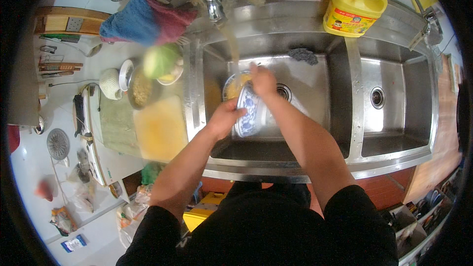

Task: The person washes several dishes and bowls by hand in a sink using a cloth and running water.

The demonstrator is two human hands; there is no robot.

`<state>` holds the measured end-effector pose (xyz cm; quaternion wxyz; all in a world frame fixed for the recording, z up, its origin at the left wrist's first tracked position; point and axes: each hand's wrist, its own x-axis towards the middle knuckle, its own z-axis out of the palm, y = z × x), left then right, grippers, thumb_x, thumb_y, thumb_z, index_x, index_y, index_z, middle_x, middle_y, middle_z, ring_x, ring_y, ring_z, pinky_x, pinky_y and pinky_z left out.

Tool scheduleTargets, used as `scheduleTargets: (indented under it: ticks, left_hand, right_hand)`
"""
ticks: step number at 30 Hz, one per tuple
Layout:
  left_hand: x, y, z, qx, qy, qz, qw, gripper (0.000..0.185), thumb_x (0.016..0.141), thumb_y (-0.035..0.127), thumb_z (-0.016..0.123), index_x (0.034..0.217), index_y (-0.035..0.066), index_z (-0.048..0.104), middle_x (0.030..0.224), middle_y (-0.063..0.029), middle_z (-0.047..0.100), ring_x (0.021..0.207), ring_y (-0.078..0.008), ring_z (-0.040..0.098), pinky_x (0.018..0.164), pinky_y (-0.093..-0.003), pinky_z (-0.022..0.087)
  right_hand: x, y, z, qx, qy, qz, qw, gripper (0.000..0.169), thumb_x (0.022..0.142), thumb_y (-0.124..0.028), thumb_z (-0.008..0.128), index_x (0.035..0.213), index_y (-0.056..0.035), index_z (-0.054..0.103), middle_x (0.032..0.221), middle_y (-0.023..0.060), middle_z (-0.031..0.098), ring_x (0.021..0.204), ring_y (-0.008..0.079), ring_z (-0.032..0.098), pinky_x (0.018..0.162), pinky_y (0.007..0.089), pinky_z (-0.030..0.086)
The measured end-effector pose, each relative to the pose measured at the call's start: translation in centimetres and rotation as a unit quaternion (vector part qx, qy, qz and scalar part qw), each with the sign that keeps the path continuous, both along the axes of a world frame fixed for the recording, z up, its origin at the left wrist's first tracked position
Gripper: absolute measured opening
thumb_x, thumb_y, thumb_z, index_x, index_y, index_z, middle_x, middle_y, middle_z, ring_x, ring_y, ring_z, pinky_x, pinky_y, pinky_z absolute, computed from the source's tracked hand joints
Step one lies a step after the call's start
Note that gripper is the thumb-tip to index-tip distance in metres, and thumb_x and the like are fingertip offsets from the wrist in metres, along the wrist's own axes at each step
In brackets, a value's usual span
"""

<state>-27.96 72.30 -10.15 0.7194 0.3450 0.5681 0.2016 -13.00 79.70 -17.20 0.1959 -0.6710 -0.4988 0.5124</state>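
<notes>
My left hand [223, 118] grips the lower side of a blue-and-white patterned bowl [249, 112], which is tipped on its side over the left sink basin [310, 96]. My right hand [264, 81] is at the bowl's upper end, blurred; its fingers are partly hidden, so its hold is unclear. Just behind the bowl a second patterned dish [230, 85] shows a yellowish inside, half covered by the bowl and hands. Above it, a chrome faucet [215, 7] points down into the basin, and a blurred stream [233, 46] falls from its spout.
A dark scouring pad [303, 55] lies at the basin's back. A yellow pump bottle [353, 11] stands on the rim before the right basin [391, 118]. Left are a cutting board [160, 129], a pale green vegetable [162, 61], a metal bowl of grains [141, 90] and a towel [129, 18].
</notes>
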Motion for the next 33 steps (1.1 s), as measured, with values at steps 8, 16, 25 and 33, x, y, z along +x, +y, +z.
scheduleTargets:
  ticks: [8, 16, 25, 33]
  left_hand:
    - [-1.7, 1.0, -2.1, -0.013, -0.080, 0.067, 0.994, 0.020, 0.087, 0.002, 0.052, 0.107, 0.000, 0.055, 0.096, -0.0088, 0.061, 0.085, -0.0171, 0.058, 0.078, -0.0316, 0.047]
    - [-1.8, 1.4, -0.6, -0.007, -0.034, 0.229, 0.973, 0.018, 0.090, 0.006, 0.047, 0.105, -0.001, 0.052, 0.101, -0.0106, 0.059, 0.088, -0.0206, 0.057, 0.080, -0.0329, 0.047]
    - [-2.4, 1.8, -3.7, -0.057, -0.136, 0.347, 0.926, 0.017, 0.094, 0.008, 0.041, 0.100, -0.002, 0.053, 0.096, -0.0137, 0.058, 0.087, -0.0251, 0.055, 0.084, -0.0388, 0.045]
    - [-1.6, -0.8, -1.4, -0.022, -0.135, 0.394, 0.909, 0.028, 0.096, 0.009, 0.035, 0.117, -0.008, 0.043, 0.113, -0.0168, 0.053, 0.103, -0.0271, 0.053, 0.093, -0.0402, 0.042]
  right_hand:
    - [-1.8, -3.2, -1.9, 0.277, 0.131, -0.010, 0.952, 0.032, 0.090, -0.028, 0.044, 0.099, -0.0044, 0.063, 0.095, 0.0201, 0.063, 0.091, 0.0369, 0.061, 0.081, 0.0451, 0.046]
    - [-3.9, -7.1, 1.5, 0.409, -0.015, 0.025, 0.912, 0.030, 0.088, -0.023, 0.049, 0.109, -0.0031, 0.057, 0.116, 0.0212, 0.055, 0.110, 0.0370, 0.051, 0.094, 0.0419, 0.040]
    - [-3.5, -8.4, 4.4, 0.416, -0.008, 0.036, 0.909, 0.025, 0.083, -0.016, 0.056, 0.105, -0.0064, 0.062, 0.117, 0.0169, 0.055, 0.110, 0.0352, 0.050, 0.093, 0.0433, 0.039]
    - [-2.0, -12.1, -5.1, 0.088, 0.194, -0.224, 0.951, 0.032, 0.090, -0.022, 0.047, 0.111, -0.0003, 0.056, 0.119, 0.0192, 0.050, 0.111, 0.0294, 0.048, 0.092, 0.0383, 0.038]
